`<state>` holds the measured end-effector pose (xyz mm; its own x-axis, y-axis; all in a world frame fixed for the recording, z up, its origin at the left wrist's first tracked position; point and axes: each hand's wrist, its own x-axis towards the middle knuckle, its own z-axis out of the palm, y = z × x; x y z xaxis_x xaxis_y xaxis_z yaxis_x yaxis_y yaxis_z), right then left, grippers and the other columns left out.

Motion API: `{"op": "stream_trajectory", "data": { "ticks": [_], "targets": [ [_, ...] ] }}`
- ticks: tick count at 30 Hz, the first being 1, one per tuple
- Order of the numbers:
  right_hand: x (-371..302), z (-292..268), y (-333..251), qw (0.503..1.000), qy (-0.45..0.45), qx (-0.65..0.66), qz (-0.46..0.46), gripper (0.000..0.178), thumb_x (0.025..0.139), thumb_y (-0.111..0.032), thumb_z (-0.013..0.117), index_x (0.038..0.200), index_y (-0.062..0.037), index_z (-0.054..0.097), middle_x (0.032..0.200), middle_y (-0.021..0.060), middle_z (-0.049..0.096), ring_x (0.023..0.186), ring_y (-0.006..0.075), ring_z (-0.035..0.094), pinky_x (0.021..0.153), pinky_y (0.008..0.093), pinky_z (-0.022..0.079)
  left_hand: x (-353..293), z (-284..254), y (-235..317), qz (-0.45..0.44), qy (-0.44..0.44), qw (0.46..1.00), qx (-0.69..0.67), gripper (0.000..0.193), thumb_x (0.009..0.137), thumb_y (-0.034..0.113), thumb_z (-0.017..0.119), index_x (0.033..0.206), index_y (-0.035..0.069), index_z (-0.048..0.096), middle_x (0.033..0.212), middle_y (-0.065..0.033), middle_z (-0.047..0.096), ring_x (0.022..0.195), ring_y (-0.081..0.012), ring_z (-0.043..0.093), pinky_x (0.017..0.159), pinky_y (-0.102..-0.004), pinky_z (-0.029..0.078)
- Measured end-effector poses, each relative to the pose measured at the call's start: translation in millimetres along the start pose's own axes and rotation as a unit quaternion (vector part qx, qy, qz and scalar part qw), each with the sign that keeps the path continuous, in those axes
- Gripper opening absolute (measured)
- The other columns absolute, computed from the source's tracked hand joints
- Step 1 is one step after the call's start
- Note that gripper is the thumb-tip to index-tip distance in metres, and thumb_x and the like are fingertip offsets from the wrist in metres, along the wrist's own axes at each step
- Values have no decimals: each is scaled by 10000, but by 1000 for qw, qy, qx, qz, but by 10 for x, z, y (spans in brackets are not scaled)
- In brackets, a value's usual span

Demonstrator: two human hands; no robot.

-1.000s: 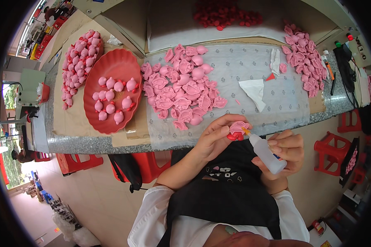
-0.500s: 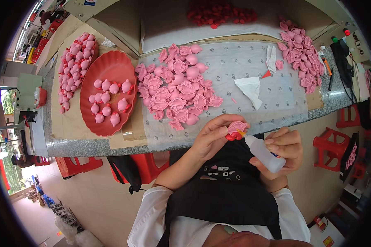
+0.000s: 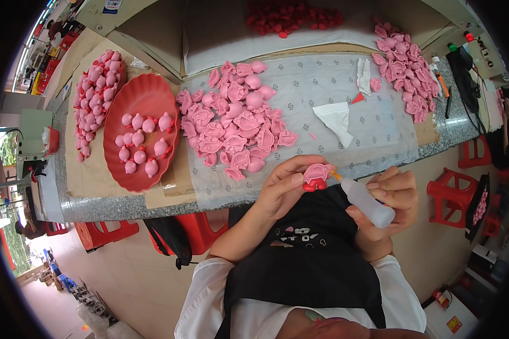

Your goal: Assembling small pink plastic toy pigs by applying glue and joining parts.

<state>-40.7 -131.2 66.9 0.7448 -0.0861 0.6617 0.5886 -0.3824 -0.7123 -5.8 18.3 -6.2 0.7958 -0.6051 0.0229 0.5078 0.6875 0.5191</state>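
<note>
Squeeze bottle (image 3: 370,204) and pink-and-red piece (image 3: 316,174) held at the near edge of the desk (image 3: 113,208), right of its middle
Left hand (image 3: 283,185) has its fingers clamped on the piece; right hand (image 3: 395,199) has its fingers wrapped around the bottle, its orange tip (image 3: 336,175) just beside the piece, contact unclear. Pink shells (image 3: 232,124) lie heaped mid-desk; a scalloped red tray (image 3: 144,93) stands toward the left edge.

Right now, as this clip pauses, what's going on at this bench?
A person is working at the bench with both hands. The left hand pinches a pink-and-red molded piece; the right hand grips a translucent squeeze bottle, its orange nozzle at or very near the piece's edge. Ahead, a heap of pink molded pieces lies on a patterned white sheet. To the left, a red fluted dish holds pink pieces with red parts.
</note>
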Motion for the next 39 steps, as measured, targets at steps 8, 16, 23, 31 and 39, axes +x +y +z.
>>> {"op": "stream_trajectory", "data": {
  "ticks": [8,16,23,31,39],
  "targets": [
    [11,-49,21,1000,2,20,-12,464,459,-29,772,834,-58,501,765,63,462,557,141,467,485,235,387,-11,-25,-10,2,-2,1000,-20,429,751,221,507,1105,-3,415,1080,-221,458,994,-266,459,887,-380,308],
    [-6,-47,53,1000,2,20,-13,470,458,-27,771,838,-63,497,778,59,453,576,134,466,491,228,386,-8,-48,-33,11,7,1000,-21,432,754,227,512,1118,17,411,1083,-220,457,969,-276,467,873,-390,315],
    [-24,-46,25,999,21,32,-7,461,457,-27,772,830,-61,504,769,63,462,570,138,469,485,230,387,-6,-31,-20,24,6,1000,-13,434,758,230,512,1122,18,405,1097,-213,448,1013,-258,444,889,-379,300],
    [-37,4,37,1000,-3,-12,-19,401,527,-113,755,797,-55,464,730,54,435,564,119,424,498,211,385,-17,-2,-11,44,13,998,31,428,760,206,505,1125,9,400,1108,-211,439,1036,-248,432,894,-348,298],
    [-40,17,26,999,-11,13,-29,395,519,-102,756,793,-58,475,733,54,438,580,120,428,500,201,377,-12,-7,-21,59,26,997,42,429,754,210,512,1117,7,406,1102,-205,447,984,-268,462,868,-370,329]
  ]
}}
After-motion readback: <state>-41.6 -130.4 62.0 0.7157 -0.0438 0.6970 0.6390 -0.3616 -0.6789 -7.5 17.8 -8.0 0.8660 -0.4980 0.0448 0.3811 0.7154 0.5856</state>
